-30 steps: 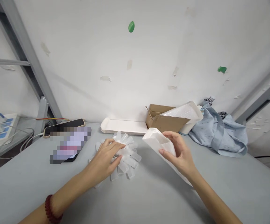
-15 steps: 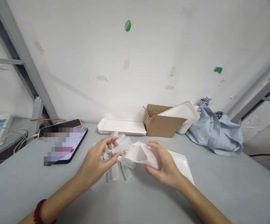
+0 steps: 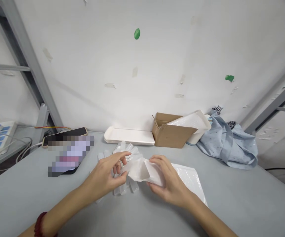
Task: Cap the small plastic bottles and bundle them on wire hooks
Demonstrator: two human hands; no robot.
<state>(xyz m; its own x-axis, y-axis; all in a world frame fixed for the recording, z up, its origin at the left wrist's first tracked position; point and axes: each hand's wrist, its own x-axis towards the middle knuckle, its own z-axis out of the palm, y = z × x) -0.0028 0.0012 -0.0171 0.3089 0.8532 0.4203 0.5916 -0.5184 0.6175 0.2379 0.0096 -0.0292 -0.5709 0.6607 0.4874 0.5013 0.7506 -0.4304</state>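
My right hand (image 3: 165, 179) is wrapped around a white bubble mailer (image 3: 154, 172), whose mouth gapes open to the left. Curled at that mouth, my left hand (image 3: 114, 171) has its thumb and fingers about a translucent plastic piece (image 3: 131, 164). Part of this piece appears to lie inside the opening; the exact contact of the fingertips is hard to see. Behind and below my left hand lies a loose pile of similar translucent plastic pieces (image 3: 122, 189), partly hidden by the hand. Another bubble mailer (image 3: 189, 179) lies flat on the table beyond my right wrist.
A stack of white mailers (image 3: 130, 135) lies by the wall beside an open cardboard box (image 3: 175, 135) with a mailer in it. A light blue cloth bag (image 3: 227, 141) sits at the right. Two phones, one lit (image 3: 74, 154) and one dark (image 3: 67, 133), lie on the grey table (image 3: 46, 194).
My left hand has moved right with the plastic piece, up to the mailer's mouth. The mailer in my right hand has shifted slightly left and down. The view has tilted a little.
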